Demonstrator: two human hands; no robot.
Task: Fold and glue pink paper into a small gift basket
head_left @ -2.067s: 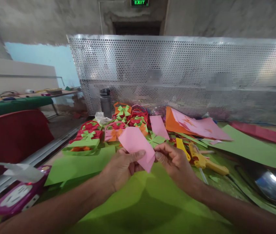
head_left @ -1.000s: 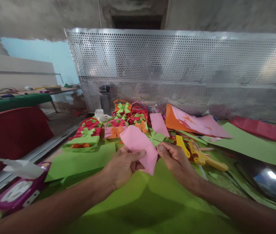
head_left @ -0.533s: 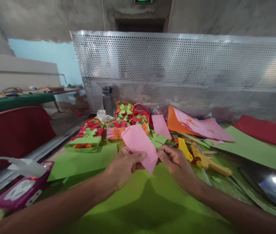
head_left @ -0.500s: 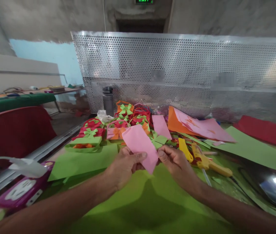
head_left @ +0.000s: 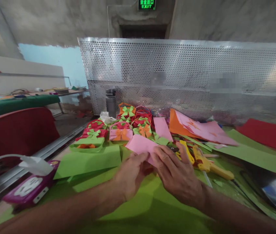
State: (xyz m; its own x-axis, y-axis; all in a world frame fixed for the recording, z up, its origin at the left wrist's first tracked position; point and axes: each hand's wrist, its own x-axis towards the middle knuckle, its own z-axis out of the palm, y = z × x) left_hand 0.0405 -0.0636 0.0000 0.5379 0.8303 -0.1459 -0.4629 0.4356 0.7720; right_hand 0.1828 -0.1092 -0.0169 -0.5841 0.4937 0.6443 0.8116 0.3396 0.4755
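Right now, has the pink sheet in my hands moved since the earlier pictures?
Yes. The pink sheet has shifted down in the view against the rightmost orange bow: its top covered part of that bow before and now sits below it.

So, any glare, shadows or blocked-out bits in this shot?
Head view: bright glare on the dark glossy thing at right; head view: soft shadow across the green surface; head view: two pixelated patches over the mesh.
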